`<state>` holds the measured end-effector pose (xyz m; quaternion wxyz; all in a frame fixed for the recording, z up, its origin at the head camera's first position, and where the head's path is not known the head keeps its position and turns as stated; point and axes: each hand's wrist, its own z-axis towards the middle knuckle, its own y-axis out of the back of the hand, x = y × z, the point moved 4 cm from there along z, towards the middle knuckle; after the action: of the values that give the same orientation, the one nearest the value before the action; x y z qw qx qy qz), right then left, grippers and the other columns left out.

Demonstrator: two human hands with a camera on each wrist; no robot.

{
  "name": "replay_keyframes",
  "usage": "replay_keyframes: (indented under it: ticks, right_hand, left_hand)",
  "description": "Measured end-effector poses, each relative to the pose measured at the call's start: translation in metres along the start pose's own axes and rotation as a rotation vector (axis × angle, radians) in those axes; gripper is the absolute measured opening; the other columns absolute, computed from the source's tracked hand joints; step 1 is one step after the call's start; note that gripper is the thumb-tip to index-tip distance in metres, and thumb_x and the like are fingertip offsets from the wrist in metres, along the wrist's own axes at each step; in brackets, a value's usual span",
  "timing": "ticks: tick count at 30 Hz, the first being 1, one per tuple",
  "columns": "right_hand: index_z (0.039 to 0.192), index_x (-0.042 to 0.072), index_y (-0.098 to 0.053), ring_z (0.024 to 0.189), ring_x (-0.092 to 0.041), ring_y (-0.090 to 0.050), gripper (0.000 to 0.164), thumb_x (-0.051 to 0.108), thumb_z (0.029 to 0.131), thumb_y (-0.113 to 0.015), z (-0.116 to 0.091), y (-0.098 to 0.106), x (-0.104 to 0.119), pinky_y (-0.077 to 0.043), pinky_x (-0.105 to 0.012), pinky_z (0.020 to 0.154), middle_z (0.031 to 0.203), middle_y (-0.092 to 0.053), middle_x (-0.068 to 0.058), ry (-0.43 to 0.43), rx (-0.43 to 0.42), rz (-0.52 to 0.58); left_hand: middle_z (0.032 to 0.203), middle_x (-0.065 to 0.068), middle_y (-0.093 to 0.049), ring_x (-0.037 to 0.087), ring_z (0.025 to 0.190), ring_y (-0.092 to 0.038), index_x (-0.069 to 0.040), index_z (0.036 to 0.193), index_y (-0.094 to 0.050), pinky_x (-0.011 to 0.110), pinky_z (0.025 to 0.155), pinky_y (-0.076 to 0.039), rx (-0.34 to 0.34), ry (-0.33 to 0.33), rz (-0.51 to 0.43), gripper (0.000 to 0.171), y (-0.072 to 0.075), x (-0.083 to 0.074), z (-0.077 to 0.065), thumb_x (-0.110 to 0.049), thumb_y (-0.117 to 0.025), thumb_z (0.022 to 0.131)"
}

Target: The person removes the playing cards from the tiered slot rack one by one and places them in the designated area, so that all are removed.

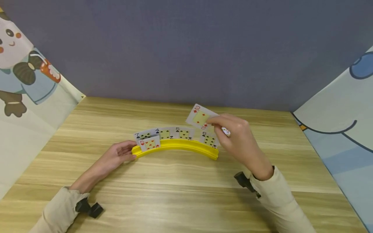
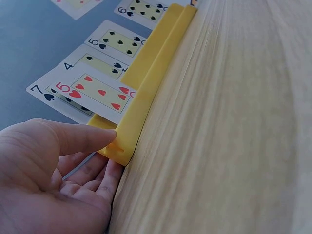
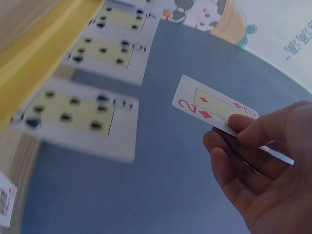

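My left hand [image 1: 116,156] pinches the left end of a curved yellow card holder [image 1: 177,144], thumb on its front face and fingers beneath and behind. My right hand [image 1: 237,137] holds the two of diamonds [image 3: 214,101] between thumb and fingers, raised above the holder's right part. Along the holder stand the seven of spades [image 2: 39,91], four of spades [image 2: 90,61], five of spades [image 1: 184,133] and six of spades [image 1: 209,139]. In front of the seven, partly covering it, is the five of hearts [image 1: 150,144].
Another card [image 1: 225,131] shows partly behind my right hand; the right wrist view catches a face card [image 3: 6,200] at its lower left. The wooden table [image 1: 186,194] meets a grey-blue panel [image 1: 186,48] at the back. Cartoon-printed panels [image 1: 29,71] flank both sides.
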<state>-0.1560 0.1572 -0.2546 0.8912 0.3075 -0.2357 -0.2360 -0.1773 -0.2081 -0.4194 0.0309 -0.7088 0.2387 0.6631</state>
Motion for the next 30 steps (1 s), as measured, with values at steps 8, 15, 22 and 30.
replay_keyframes:
  ticks: [8,15,22,30]
  right_hand:
    - [0.097,0.000,-0.076,0.081,-0.017,-0.068,0.024,-0.015,0.085,-0.062,-0.004,0.023,-0.018,-0.050,-0.019,0.073,0.095,-0.075,-0.007,-0.029,-0.064,-0.062]
    - [0.097,-0.001,-0.076,0.072,-0.016,-0.062,0.023,-0.013,0.087,-0.060,-0.008,0.040,-0.037,-0.041,-0.012,0.066,0.092,-0.075,-0.012,-0.082,-0.116,-0.137]
    - [0.095,-0.001,-0.076,0.067,-0.019,-0.062,0.022,-0.013,0.087,-0.060,-0.011,0.052,-0.055,-0.035,-0.014,0.060,0.087,-0.075,-0.013,-0.110,-0.178,-0.202]
    - [0.090,-0.002,-0.075,0.067,-0.021,-0.062,0.021,-0.011,0.086,-0.056,-0.014,0.059,-0.072,-0.038,-0.013,0.065,0.079,-0.072,-0.014,-0.147,-0.204,-0.229]
  left_hand:
    - [0.145,0.027,-0.046,0.040,0.136,-0.042,0.005,0.138,-0.049,0.010,0.097,-0.043,-0.004,0.010,0.004,0.051,0.001,0.001,0.000,-0.010,-0.068,0.093]
    - [0.146,0.028,-0.045,0.041,0.136,-0.041,0.006,0.139,-0.049,0.013,0.100,-0.043,-0.002,0.008,0.012,0.052,0.000,0.000,-0.001,-0.010,-0.067,0.093]
    - [0.145,0.028,-0.046,0.041,0.135,-0.043,0.006,0.139,-0.049,0.017,0.103,-0.043,-0.002,-0.007,0.015,0.053,0.000,-0.003,-0.002,-0.010,-0.068,0.092]
    - [0.144,0.029,-0.046,0.041,0.135,-0.043,0.007,0.138,-0.049,0.015,0.102,-0.042,-0.002,-0.016,0.010,0.053,-0.001,-0.004,-0.002,-0.009,-0.068,0.092]
